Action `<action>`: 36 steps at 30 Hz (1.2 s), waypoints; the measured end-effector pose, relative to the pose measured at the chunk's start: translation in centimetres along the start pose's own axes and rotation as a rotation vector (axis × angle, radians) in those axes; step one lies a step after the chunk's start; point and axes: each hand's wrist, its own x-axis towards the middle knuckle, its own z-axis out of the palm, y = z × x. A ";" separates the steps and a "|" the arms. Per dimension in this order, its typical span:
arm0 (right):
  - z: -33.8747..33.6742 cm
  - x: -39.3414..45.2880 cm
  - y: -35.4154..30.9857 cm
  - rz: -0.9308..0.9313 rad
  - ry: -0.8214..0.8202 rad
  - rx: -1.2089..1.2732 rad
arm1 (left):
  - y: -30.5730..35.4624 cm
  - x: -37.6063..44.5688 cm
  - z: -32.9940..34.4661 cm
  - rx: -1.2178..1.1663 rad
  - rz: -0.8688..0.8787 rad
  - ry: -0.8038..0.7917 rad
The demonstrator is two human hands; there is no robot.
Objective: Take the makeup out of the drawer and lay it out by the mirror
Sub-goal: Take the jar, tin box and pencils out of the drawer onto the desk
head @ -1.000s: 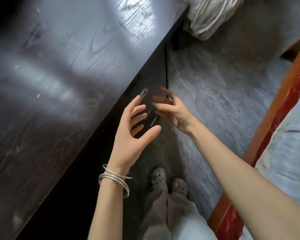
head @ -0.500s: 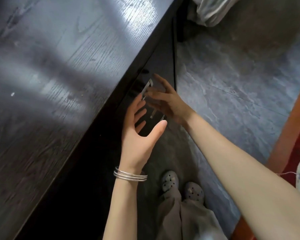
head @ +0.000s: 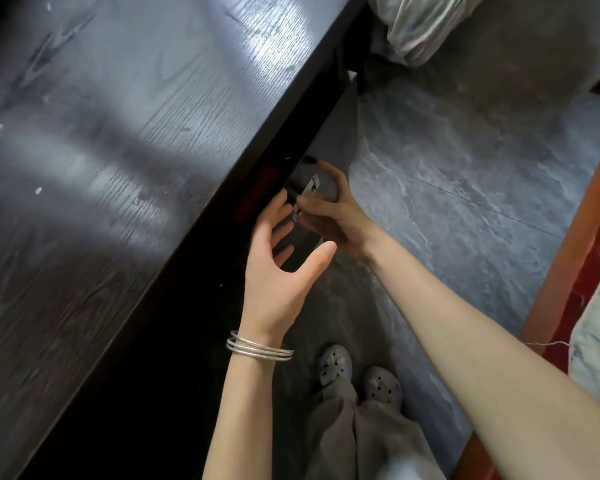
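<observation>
Down by feet, grey clog shoes [head: 357,374] on grey stone floor [head: 465,168]. Left hand [head: 281,271], thin silver bangles [head: 258,349] on wrist, fingers straight and spread, tips near shiny metal drawer handle [head: 309,187]. Right hand [head: 336,216] just beyond, fingers curled at handle on dark drawer front [head: 329,147]; real grip hard to tell. Hands close together. Makeup hidden. Big dark wooden table top [head: 118,150] at left. Pale bunched cloth [head: 420,26] far off.

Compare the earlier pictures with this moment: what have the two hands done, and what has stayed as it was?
Both hands moved up to the drawer front. The right hand now curls its fingers at the metal handle; the left hand came close beside it, open. The dark desk top is unchanged.
</observation>
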 end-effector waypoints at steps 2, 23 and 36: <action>-0.7 -1.3 -0.1 0.004 0.027 0.024 | 0.2 -0.4 0.2 0.007 0.003 0.002; -5.3 -13.6 -1.8 0.035 0.314 -0.101 | -0.1 -3.9 5.2 0.106 0.076 -0.204; -0.5 -12.8 -1.2 -0.184 0.598 -0.448 | -0.4 -3.7 3.0 0.183 0.080 -0.144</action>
